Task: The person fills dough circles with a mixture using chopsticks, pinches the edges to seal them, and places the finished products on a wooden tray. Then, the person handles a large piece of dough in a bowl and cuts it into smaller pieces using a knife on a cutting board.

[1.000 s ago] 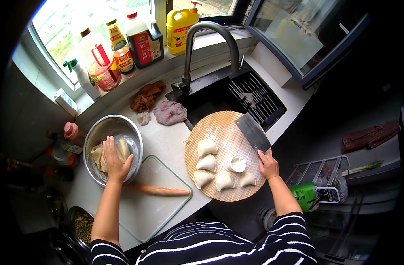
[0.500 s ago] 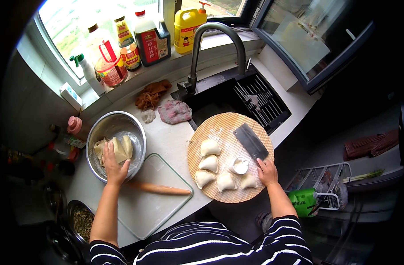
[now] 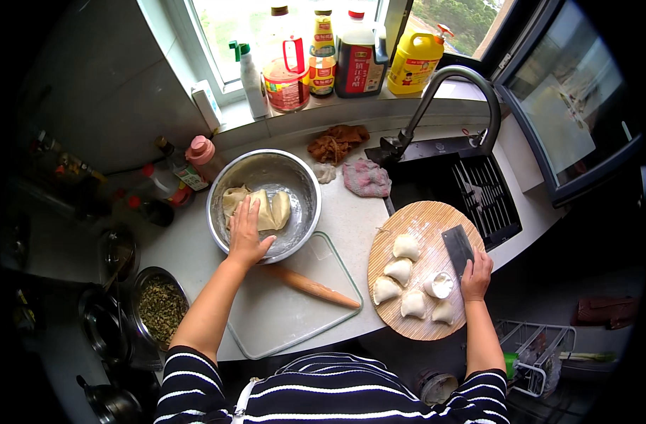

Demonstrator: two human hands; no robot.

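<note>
My left hand (image 3: 246,237) reaches over the near rim of a steel bowl (image 3: 305,201). Its fingers are stretched out and lie on pale yellow dough (image 3: 266,212), which has a thin tan covering at its left side. My right hand (image 3: 476,275) is at the right edge of a round slatted board (image 3: 446,215), its fingers closed round the handle end of a cleaver (image 3: 457,246). The dark blade lies on the board; my hand hides the handle. Several white dumplings (image 3: 399,270) sit on the floured board beside a small white cup (image 3: 439,285).
A wooden rolling pin (image 3: 312,286) rests across a glass-edged mat (image 3: 280,328). Behind the board is a black sink (image 3: 422,177) with a curved tap (image 3: 492,106). Cloths (image 3: 365,178) lie beside it. Left of the mat stands a bowl of chopped filling (image 3: 162,307).
The view has swung left, so everything appears farther right. My right hand has moved up the board's edge onto the cleaver handle. My left hand remains on the dough.
</note>
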